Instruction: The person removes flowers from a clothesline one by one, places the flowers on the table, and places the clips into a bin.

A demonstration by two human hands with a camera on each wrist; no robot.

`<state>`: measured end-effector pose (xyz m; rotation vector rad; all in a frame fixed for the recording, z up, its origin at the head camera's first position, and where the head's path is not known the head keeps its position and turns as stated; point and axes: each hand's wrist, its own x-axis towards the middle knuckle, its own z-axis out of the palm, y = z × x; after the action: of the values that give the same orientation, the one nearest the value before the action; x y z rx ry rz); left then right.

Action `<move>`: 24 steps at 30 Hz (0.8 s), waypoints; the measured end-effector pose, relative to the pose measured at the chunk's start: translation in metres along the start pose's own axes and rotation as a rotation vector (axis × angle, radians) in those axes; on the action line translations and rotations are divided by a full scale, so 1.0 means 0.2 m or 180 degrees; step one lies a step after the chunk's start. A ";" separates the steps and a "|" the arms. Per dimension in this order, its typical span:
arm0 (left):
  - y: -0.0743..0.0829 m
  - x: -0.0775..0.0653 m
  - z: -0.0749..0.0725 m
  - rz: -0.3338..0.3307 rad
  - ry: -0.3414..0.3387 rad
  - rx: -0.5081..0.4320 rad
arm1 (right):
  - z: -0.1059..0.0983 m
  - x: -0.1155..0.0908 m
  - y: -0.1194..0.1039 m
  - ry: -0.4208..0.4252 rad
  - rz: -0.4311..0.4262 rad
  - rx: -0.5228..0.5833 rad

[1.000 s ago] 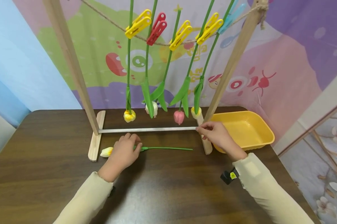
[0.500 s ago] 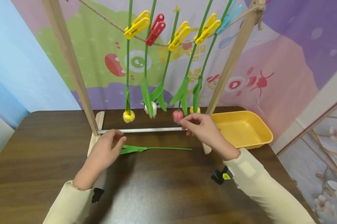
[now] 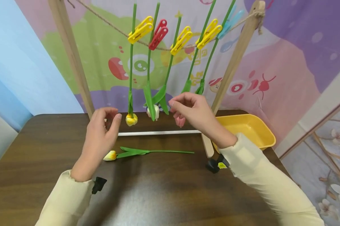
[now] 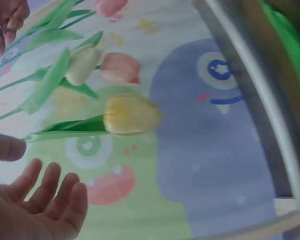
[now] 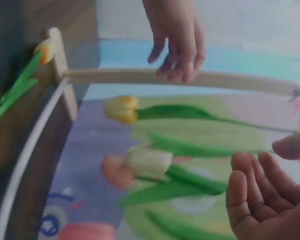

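Several artificial tulips hang heads-down from a rope (image 3: 107, 22), clipped by yellow, red and blue clothespins (image 3: 158, 34). My left hand (image 3: 102, 133) is raised left of the hanging yellow tulip (image 3: 131, 119), fingers loosely bent, with nothing in it. Before the pink tulip (image 3: 180, 121) hovers my right hand (image 3: 198, 114), partly hiding it and its neighbour. The right wrist view shows the right hand's fingers (image 5: 237, 195) relaxed, gripping nothing. One yellow-white tulip (image 3: 110, 155) lies on the table, its stem pointing right.
Two wooden posts (image 3: 236, 58) carry the rope, and a white rod (image 3: 158, 133) joins them low down. A yellow basin (image 3: 269, 141) stands at the right on the brown table (image 3: 158, 188). A cartoon-printed cloth (image 3: 102, 67) hangs behind.
My left hand has risen leftward from over the lying tulip, uncovering it. From the rod's right end, my right hand has moved up and left to the hanging tulips.
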<state>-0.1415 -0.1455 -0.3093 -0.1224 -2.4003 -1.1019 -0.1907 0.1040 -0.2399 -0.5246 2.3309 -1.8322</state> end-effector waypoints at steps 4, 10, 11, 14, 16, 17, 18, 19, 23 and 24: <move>0.07 0.08 -0.01 0.0096 0.0253 -0.0235 | 0.04 0.03 -0.13 0.0174 -0.0257 0.0076; 0.18 0.21 -0.01 0.0086 0.0272 -0.0601 | 0.11 0.10 -0.33 0.0329 -0.0678 0.0270; 0.20 0.23 -0.01 0.0080 0.0265 -0.0658 | 0.11 0.11 -0.36 0.0353 -0.0710 0.0313; 0.24 0.28 -0.01 0.0040 0.0234 -0.0786 | 0.14 0.14 -0.42 0.0453 -0.0805 0.0431; 0.27 0.31 -0.01 0.0001 0.0217 -0.0857 | 0.15 0.15 -0.46 0.0523 -0.0831 0.0500; 0.28 0.32 -0.01 -0.0019 0.0218 -0.0900 | 0.16 0.16 -0.47 0.0561 -0.0842 0.0531; 0.29 0.34 -0.01 -0.0042 0.0217 -0.0936 | 0.16 0.17 -0.48 0.0590 -0.0846 0.0566; 0.30 0.35 -0.01 -0.0072 0.0219 -0.0955 | 0.16 0.18 -0.49 0.0615 -0.0843 0.0594; 0.32 0.41 0.00 -0.0145 0.0185 -0.1043 | 0.16 0.20 -0.52 0.0687 -0.0836 0.0661; 0.33 0.42 0.00 -0.0168 0.0172 -0.1060 | 0.15 0.21 -0.52 0.0698 -0.0823 0.0668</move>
<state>-0.1965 -0.1111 -0.2249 -0.1392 -2.1658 -1.5029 -0.2000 0.0401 -0.1427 -0.6514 2.2482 -2.3287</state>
